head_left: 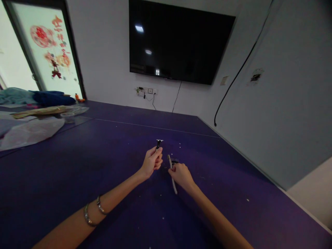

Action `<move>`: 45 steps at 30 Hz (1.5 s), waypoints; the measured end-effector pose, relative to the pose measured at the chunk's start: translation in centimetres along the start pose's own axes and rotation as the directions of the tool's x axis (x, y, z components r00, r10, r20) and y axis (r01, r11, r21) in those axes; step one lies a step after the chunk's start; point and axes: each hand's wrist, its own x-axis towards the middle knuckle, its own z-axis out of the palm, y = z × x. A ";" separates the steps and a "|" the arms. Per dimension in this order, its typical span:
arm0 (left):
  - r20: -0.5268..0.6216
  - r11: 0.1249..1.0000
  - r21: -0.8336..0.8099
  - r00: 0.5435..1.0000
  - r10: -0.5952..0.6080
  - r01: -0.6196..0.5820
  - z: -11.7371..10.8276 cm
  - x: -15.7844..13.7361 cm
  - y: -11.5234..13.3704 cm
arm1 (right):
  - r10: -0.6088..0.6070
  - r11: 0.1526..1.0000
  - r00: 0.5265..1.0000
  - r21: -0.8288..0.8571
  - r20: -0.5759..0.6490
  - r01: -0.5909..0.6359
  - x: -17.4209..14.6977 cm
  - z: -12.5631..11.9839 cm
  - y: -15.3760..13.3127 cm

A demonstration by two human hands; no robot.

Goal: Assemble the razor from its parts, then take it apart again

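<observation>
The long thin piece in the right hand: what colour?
The piece looks whitish, best seen in the head view.

A black television (pixel 178 41) hangs on a seemingly grey wall (pixel 101 52) in dim light.

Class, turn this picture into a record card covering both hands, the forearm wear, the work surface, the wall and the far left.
Left hand: grips a dark-handled item with a pale crosswise top
Right hand: holds a pale strip; small dark item beside it, contact unclear
Left forearm: two bracelets
Surface: purple, pale specks
Wall: black television
Far left: dark blue cloth
</observation>
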 end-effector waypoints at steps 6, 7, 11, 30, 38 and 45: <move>0.014 1.000 0.008 1.000 -0.009 0.009 0.1 -0.2 0.0 | 0.064 0.996 0.995 -0.067 0.079 -0.059 0.8 0.9 -0.7; 0.016 1.000 0.007 1.000 -0.009 0.009 0.1 -0.2 0.0 | 0.070 0.995 0.994 -0.070 0.083 -0.064 0.8 1.0 -0.7; 0.016 1.000 0.007 1.000 -0.017 0.017 0.2 -0.2 -0.2 | 0.055 0.995 0.995 -0.082 0.085 -0.048 0.8 1.2 -0.8; 0.164 0.989 0.109 0.980 -0.113 0.096 -1.3 0.0 -2.8 | -0.140 0.987 0.987 -0.073 0.072 0.146 4.1 -2.6 4.5; 0.153 0.986 0.123 0.979 -0.135 0.116 -1.4 0.0 -2.9 | -0.246 0.969 0.964 0.009 0.102 0.246 4.7 -1.0 5.1; 0.125 0.982 0.134 0.981 -0.148 0.131 -1.4 0.1 -3.0 | -0.265 0.964 0.962 0.046 0.069 0.263 5.0 -0.3 5.5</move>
